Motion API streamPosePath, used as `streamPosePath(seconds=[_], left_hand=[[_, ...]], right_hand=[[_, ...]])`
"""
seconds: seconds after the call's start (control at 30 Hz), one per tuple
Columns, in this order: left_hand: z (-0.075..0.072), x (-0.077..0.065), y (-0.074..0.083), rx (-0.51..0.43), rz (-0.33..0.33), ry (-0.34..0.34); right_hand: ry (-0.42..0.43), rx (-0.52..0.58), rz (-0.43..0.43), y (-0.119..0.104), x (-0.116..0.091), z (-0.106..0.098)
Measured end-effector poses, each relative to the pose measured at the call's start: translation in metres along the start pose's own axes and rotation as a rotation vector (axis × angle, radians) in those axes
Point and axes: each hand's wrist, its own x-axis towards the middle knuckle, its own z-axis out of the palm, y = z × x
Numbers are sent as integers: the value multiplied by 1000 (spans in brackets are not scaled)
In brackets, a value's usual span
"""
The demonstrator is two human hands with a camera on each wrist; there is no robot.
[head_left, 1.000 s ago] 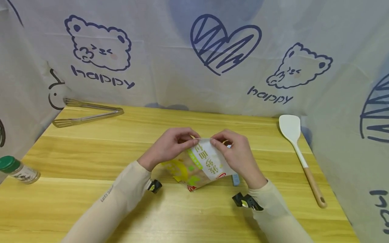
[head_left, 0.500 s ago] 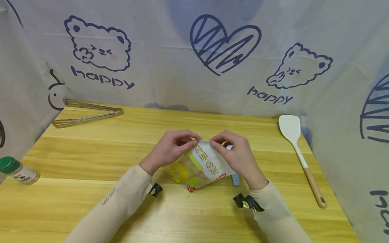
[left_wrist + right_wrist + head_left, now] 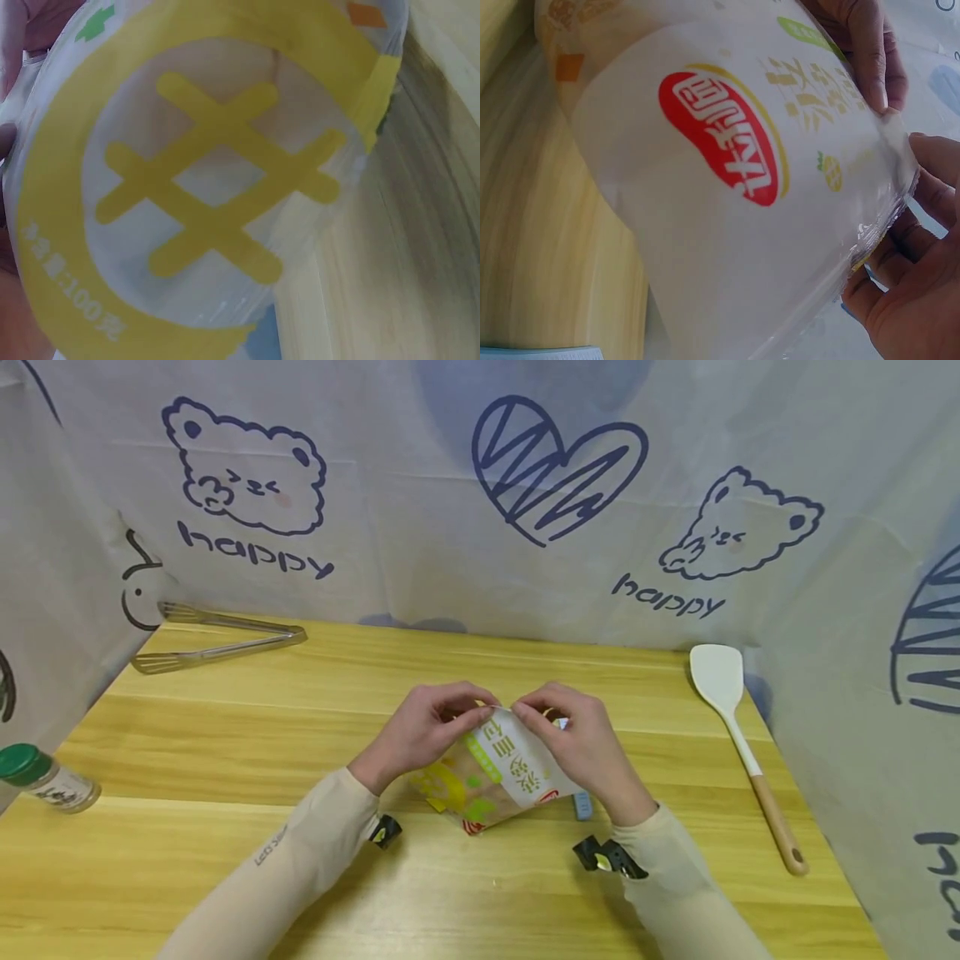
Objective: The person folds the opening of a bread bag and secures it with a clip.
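Note:
A plastic bread bag, white and clear with yellow and green print, is held up at a slant over the middle of the table. Along its top edge my left hand pinches the film between thumb and fingers. Just to the right, my right hand pinches the same edge, fingertips close to the left ones. The bag's red logo and crimped edge show in the right wrist view. A yellow lattice print covers most of the left wrist view, where the left hand is mostly hidden.
Behind the bag, a light blue object lies partly covered. Metal tongs lie at the back left, a green-capped seasoning jar at the left edge. A white spatula with a wooden handle lies on the right. Printed cloth walls the table.
The two hands have drawn slightly closer together along the bag's top edge, both still pinching it. The bag has shifted only a little.

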Motion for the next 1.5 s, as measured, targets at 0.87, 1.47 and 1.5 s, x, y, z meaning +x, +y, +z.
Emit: streamPosePath(seconds=[0.87,1.47,1.5], left_hand=[[1,1,5,3,-118,-6],[2,0,1,-4,-101,4],[2,0,1,-7,-104,4]], right_hand=[[9,-6,-16,2,-2,8],[41,0,36,8,-8,3],[40,-1,41,8,-8,2]])
